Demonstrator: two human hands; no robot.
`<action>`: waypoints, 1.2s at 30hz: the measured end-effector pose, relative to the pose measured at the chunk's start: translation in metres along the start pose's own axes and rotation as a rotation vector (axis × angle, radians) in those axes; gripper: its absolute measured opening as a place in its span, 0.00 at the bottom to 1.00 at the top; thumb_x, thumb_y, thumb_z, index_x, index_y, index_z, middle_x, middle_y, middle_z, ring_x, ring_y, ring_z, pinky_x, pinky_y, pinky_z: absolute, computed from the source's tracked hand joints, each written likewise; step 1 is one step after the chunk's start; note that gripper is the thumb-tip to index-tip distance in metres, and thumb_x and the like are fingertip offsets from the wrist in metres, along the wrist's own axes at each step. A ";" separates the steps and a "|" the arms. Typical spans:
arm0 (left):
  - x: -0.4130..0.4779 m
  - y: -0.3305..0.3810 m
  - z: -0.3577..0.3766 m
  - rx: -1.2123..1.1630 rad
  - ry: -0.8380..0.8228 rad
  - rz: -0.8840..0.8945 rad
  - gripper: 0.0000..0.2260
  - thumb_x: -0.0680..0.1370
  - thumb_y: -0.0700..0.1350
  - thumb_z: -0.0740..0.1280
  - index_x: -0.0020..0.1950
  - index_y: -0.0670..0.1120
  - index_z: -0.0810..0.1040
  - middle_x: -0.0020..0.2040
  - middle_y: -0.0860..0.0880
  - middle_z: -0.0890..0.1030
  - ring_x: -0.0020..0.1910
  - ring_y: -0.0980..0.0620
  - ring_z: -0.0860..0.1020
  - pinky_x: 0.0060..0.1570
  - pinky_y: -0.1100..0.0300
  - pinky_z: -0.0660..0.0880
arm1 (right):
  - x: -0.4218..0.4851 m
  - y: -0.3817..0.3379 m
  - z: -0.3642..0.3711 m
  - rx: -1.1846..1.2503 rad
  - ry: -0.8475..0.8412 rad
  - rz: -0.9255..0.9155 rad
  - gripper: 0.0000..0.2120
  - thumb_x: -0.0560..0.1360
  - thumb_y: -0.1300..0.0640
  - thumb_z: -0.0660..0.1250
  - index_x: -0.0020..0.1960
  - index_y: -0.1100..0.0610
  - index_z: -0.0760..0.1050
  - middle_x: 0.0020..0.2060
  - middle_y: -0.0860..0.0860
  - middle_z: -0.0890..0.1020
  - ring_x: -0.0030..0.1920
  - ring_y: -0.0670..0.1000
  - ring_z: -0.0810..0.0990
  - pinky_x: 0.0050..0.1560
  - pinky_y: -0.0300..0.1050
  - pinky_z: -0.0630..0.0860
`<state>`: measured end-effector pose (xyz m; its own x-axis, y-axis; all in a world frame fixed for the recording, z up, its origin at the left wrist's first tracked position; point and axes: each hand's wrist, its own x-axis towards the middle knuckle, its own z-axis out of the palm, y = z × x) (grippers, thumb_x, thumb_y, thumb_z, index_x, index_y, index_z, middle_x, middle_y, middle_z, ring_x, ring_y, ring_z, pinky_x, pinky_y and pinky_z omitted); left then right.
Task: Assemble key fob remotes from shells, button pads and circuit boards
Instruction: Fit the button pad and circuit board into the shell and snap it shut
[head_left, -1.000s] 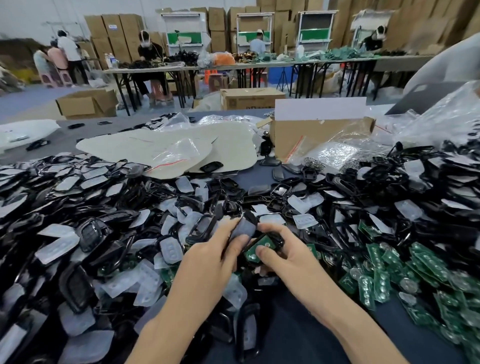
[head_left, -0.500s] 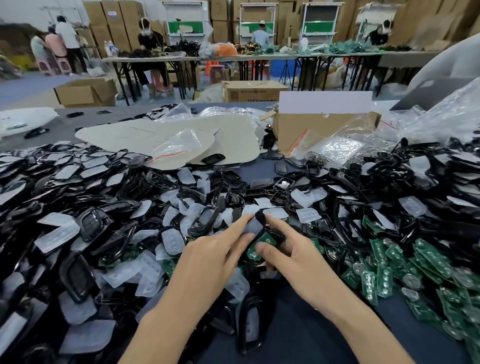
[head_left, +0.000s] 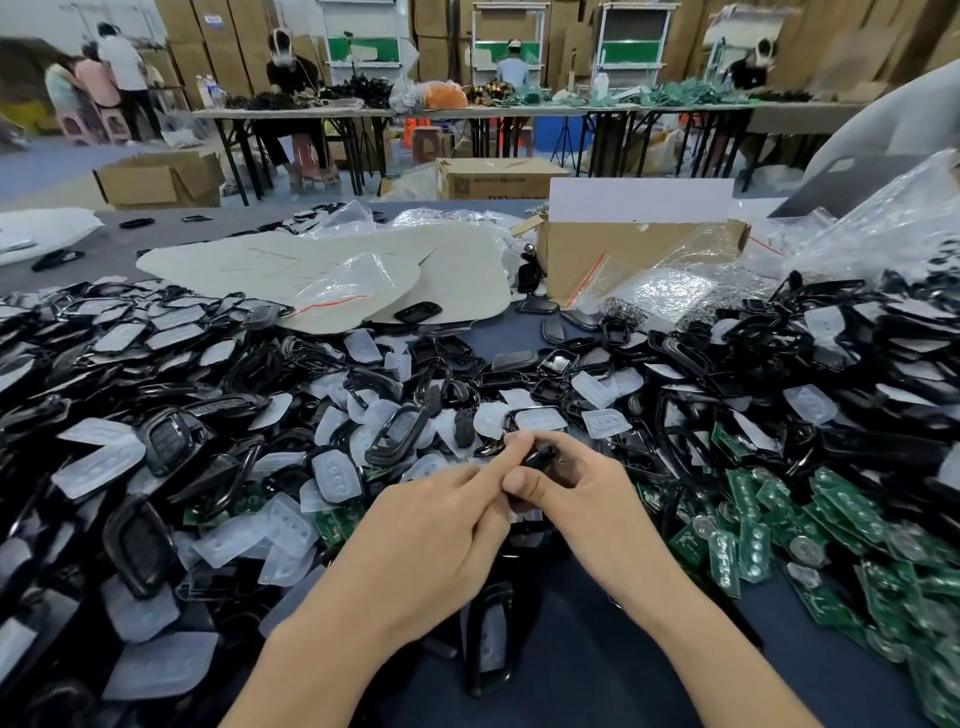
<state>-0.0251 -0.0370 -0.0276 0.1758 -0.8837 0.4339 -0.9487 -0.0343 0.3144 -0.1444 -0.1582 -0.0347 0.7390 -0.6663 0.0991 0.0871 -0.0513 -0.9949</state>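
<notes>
On the left of the worktop (head_left: 597, 665) we see a heap of black shells (head_left: 166, 441) mixed with clear button pads (head_left: 98, 462). In the middle our left hand (head_left: 436, 525) and our right hand (head_left: 587, 499) meet over the heap, and both pinch one small black key fob (head_left: 540, 457), with the fingers curled around it. To the right lie green circuit boards (head_left: 769, 525), and farther back stands a cardboard box (head_left: 613, 254)

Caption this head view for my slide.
Left hand and right hand grip a black key fob amid piled shells, pads, boards.
</notes>
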 end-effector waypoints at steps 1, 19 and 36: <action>0.000 0.001 0.001 -0.001 -0.008 -0.006 0.25 0.81 0.56 0.46 0.80 0.60 0.57 0.54 0.57 0.81 0.46 0.53 0.79 0.44 0.53 0.78 | 0.000 0.000 0.000 0.012 0.018 0.003 0.12 0.65 0.46 0.76 0.48 0.42 0.84 0.39 0.49 0.87 0.40 0.45 0.86 0.40 0.34 0.80; 0.007 0.012 0.008 0.256 -0.040 -0.096 0.26 0.81 0.48 0.47 0.78 0.45 0.66 0.52 0.51 0.80 0.51 0.51 0.79 0.40 0.58 0.79 | -0.003 -0.001 0.009 0.058 0.155 0.013 0.13 0.65 0.44 0.77 0.48 0.46 0.82 0.41 0.53 0.87 0.41 0.51 0.86 0.44 0.39 0.81; 0.008 0.009 0.022 -0.199 0.078 -0.223 0.21 0.84 0.47 0.60 0.77 0.47 0.66 0.57 0.53 0.74 0.57 0.54 0.74 0.57 0.60 0.72 | -0.005 -0.001 0.012 0.085 0.157 -0.050 0.10 0.78 0.59 0.71 0.55 0.46 0.80 0.47 0.46 0.87 0.49 0.45 0.85 0.50 0.34 0.78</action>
<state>-0.0379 -0.0548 -0.0393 0.4010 -0.8256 0.3970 -0.8157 -0.1246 0.5649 -0.1401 -0.1462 -0.0340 0.6198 -0.7726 0.1374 0.1825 -0.0284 -0.9828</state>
